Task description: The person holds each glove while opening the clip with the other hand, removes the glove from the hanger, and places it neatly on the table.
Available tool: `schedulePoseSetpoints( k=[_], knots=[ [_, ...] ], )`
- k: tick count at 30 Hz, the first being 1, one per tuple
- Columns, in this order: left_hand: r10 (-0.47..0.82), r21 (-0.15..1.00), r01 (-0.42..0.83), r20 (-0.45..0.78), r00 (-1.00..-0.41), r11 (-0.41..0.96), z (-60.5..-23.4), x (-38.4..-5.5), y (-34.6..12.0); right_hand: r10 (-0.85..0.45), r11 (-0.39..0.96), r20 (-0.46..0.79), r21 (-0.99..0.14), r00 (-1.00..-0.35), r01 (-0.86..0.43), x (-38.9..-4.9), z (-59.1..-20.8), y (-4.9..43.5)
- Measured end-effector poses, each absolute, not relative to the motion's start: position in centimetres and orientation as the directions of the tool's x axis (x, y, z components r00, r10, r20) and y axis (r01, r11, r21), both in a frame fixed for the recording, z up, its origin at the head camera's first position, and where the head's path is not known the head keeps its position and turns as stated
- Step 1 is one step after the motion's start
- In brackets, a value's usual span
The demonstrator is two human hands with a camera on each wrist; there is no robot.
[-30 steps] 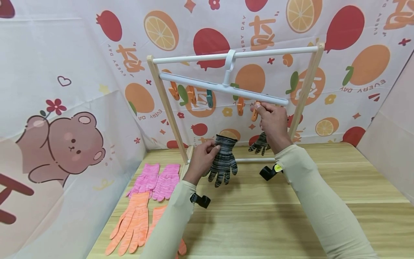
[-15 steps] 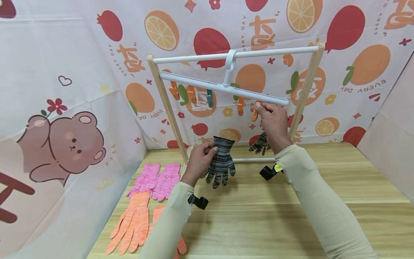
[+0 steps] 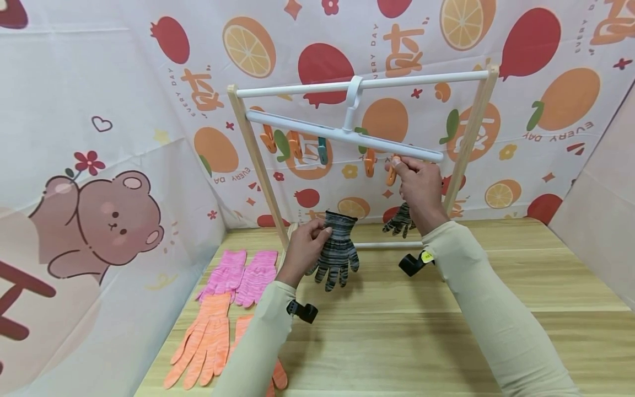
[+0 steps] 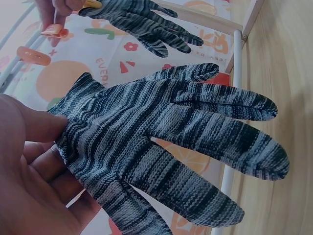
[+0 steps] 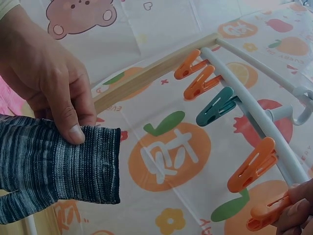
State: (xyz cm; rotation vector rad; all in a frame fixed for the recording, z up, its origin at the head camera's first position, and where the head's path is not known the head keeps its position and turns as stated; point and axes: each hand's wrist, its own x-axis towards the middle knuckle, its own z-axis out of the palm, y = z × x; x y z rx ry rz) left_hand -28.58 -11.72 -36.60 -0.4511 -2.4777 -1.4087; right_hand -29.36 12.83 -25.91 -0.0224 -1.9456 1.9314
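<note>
My left hand (image 3: 303, 248) pinches the cuff of a black-and-grey striped knit glove (image 3: 339, 251) between thumb and fingers. The glove's fingers point down over the table, as the left wrist view (image 4: 161, 122) confirms. With thumb and fingers, my right hand (image 3: 421, 187) pinches an orange clothespin (image 3: 391, 175) on the low right side of a white hanger (image 3: 302, 124). A second striped glove (image 3: 399, 220) hangs behind the right hand, its upper part hidden in the head view. Further left on the hanger are an orange clothespin (image 5: 252, 165) and a teal clothespin (image 5: 216, 106).
The hanger hooks over the top bar of a wood-and-white rack (image 3: 278, 88), tilted down to the right. Two pink gloves (image 3: 257, 278) and two orange gloves (image 3: 208, 336) lie on the table's left. A patterned cloth backs the rack.
My left hand has shifted slightly left and down, carrying the striped glove with it. My right hand stays at the same clothespin.
</note>
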Motion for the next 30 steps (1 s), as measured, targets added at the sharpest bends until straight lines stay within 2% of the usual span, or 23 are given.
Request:
schedulePoseSetpoints(
  k=[30],
  knots=[
    [0.101, 0.794, 0.33, 0.325, -0.94, 0.511, -36.92, -28.2, -12.51, 0.29, 0.08, 0.273, -0.962, -0.917, -0.261, -29.46, -26.01, 12.88]
  ],
)
